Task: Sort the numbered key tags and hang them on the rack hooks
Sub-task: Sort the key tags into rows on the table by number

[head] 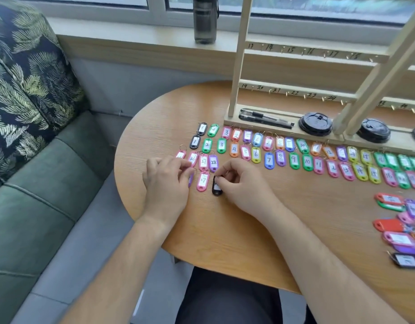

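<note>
Right hand (243, 183) pinches a black tag (217, 189); left hand (165, 183), fingers curled, pinches a purple tag (190, 181), beside tag 27 (203, 162) and tag 28 (213, 163)

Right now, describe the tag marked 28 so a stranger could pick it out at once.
Start at the left end of the wooden table, where a small cluster of tags lies below the two long rows. The purple tag ends the cluster's upper row on the right, just beyond the right hand; its neighbours are pink, and it reads 28.
</note>
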